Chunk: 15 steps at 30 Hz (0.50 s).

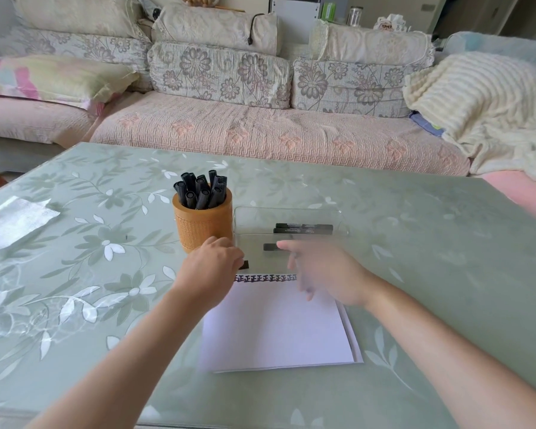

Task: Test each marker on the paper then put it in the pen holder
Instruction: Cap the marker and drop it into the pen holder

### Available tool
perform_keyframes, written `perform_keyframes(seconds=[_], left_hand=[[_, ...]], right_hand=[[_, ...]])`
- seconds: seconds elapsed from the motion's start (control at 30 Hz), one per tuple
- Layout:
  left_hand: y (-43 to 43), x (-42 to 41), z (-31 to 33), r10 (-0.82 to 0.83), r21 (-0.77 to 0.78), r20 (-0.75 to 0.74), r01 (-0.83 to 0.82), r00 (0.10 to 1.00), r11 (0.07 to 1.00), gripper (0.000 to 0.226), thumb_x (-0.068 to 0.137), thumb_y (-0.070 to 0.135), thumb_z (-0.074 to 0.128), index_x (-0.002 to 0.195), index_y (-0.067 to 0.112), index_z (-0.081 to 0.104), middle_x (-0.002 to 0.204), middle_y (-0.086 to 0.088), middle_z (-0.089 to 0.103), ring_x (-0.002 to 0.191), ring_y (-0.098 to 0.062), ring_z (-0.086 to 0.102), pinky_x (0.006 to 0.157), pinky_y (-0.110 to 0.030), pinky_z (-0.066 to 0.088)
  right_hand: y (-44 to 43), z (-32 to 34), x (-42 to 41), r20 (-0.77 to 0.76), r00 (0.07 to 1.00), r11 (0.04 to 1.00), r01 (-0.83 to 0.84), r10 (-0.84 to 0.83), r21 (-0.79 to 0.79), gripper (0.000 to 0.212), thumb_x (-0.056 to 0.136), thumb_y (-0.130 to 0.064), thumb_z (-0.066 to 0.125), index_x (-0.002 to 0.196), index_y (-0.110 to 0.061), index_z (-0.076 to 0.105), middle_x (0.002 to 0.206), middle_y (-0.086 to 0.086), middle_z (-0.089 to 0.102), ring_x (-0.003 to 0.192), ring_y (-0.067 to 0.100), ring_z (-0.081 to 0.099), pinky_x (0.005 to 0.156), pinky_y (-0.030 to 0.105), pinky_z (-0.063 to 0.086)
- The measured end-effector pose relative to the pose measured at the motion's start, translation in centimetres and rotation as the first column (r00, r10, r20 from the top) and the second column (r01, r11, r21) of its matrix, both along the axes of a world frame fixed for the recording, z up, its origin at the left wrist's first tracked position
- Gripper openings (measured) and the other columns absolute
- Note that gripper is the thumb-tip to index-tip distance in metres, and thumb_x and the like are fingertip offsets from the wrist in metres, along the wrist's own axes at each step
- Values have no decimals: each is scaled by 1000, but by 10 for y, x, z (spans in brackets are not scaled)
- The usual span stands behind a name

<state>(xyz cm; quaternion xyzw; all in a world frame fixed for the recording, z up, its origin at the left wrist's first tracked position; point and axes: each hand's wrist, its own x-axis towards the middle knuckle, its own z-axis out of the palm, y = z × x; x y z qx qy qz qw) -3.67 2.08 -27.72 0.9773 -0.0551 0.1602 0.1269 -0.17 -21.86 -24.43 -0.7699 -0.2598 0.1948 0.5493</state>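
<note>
Arms (143, 345) over paper (276, 329), marker (270, 247) btwn L hand (212, 267) & R hand (322, 270)

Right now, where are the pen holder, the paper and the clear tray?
pen holder (203, 227), head view, on its orange front wall.
paper (276, 323), head view, on the blank middle of the sheet.
clear tray (288, 208), head view, on its far rim.
</note>
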Motion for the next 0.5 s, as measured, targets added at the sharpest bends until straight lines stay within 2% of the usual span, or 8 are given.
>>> perform_keyframes(seconds=[0.1, 0.17, 0.2, 0.27, 0.37, 0.43, 0.5], left_hand=[[1, 3, 0, 4, 31, -96, -1, 995, 1000, 23, 98, 29, 48, 100, 23, 70, 97, 5, 57, 100, -17, 48, 76, -32, 46], [0, 6, 1, 7, 5, -104, -7, 995, 1000, 20, 96, 29, 52, 102, 25, 70, 98, 5, 57, 102, -17, 48, 78, -34, 47], [0, 7, 3, 12, -21, -92, -14, 996, 1000, 18, 95, 29, 54, 102, 24, 70, 98, 5, 58, 103, -17, 49, 78, -35, 48], [-3, 6, 7, 24, -110, -40, -28, 999, 994, 14, 93, 26, 58, 101, 22, 69, 96, 5, 60, 102, -18, 51, 74, -36, 48], [-6, 3, 16, 19, -226, 50, -7, 999, 974, 10, 91, 24, 61, 100, 22, 66, 88, 8, 60, 90, -17, 54, 67, -33, 46], [-6, 1, 19, -5, -268, 87, 28, 996, 963, 8, 90, 24, 63, 97, 23, 64, 85, 10, 58, 84, -15, 55, 67, -34, 48], [-6, -2, 19, -31, -296, 109, 62, 994, 953, 7, 88, 24, 64, 95, 26, 63, 83, 12, 57, 82, -13, 54, 66, -32, 48]], right_hand=[[3, 3, -1, 21, 1000, 1000, 11, -10, -25, 49, 101, 4, 29, 111, -23, 69, 91, 9, 55, 71, 23, 60, 62, 31, 53], [3, 5, -1, 53, 998, 996, 21, -17, -84, 43, 100, 1, 33, 90, -26, 66, 76, 8, 57, 63, 21, 59, 55, 30, 48], [3, 5, -2, 83, 996, 992, 40, -31, -117, 39, 100, 0, 36, 86, -27, 61, 73, 5, 56, 59, 18, 56, 54, 29, 45], [3, 5, -1, 170, 983, 985, 97, -72, -144, 31, 96, -3, 46, 89, -31, 55, 79, -4, 54, 59, 13, 53, 56, 28, 45], [1, 1, 3, 287, 946, 966, 203, -152, -159, 32, 89, -10, 64, 101, -38, 57, 90, -12, 59, 67, 6, 54, 69, 25, 47], [-1, 0, 5, 369, 901, 938, 304, -226, -166, 29, 88, -11, 67, 105, -34, 64, 92, -16, 62, 75, -4, 57, 75, 15, 44], [-3, 0, 6, 466, 848, 905, 376, -251, -197, 25, 89, -12, 65, 105, -30, 68, 96, -19, 63, 87, -5, 58, 79, 15, 43]])
